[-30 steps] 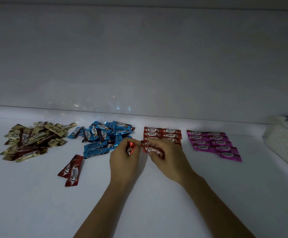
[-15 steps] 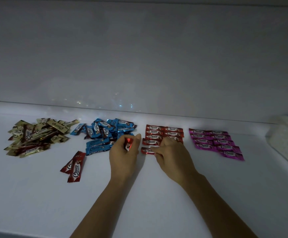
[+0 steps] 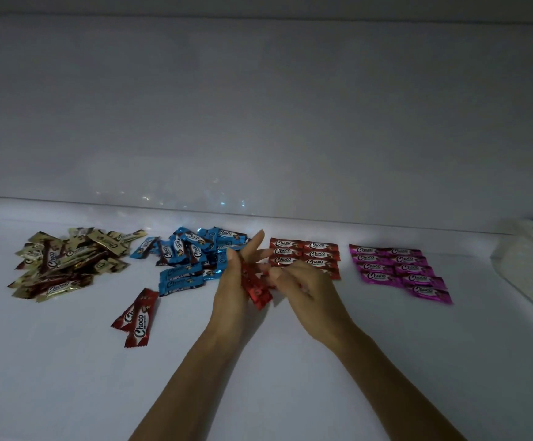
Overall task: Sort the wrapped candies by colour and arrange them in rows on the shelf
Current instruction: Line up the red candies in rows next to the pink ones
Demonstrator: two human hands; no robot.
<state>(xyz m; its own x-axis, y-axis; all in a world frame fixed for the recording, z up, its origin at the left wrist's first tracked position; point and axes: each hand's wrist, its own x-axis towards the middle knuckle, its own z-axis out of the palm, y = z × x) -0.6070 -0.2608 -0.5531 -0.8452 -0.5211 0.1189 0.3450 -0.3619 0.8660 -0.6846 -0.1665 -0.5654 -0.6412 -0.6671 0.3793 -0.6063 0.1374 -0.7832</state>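
On the white shelf (image 3: 68, 377) my left hand (image 3: 231, 291) holds a small bunch of red candies (image 3: 256, 289) against its palm, with the upper fingers stretched out. My right hand (image 3: 309, 291) reaches across with curled fingers, and its fingertips pinch the top of that bunch. Just behind the hands lie the red rows (image 3: 306, 253), partly hidden by my right fingers. The pink rows (image 3: 395, 268) lie to their right. A loose blue pile (image 3: 192, 256) and a gold and brown pile (image 3: 68, 262) sit to the left. Two loose red candies (image 3: 136, 316) lie in front of the blue pile.
A white perforated basket (image 3: 529, 268) stands at the right edge of the shelf. The white back wall rises right behind the candies. Bare shelf surface stretches in front of the piles on either side of my forearms.
My right hand left the red row and came back to my left hand. My left hand opened its upper fingers and turned, showing the red candies it holds.
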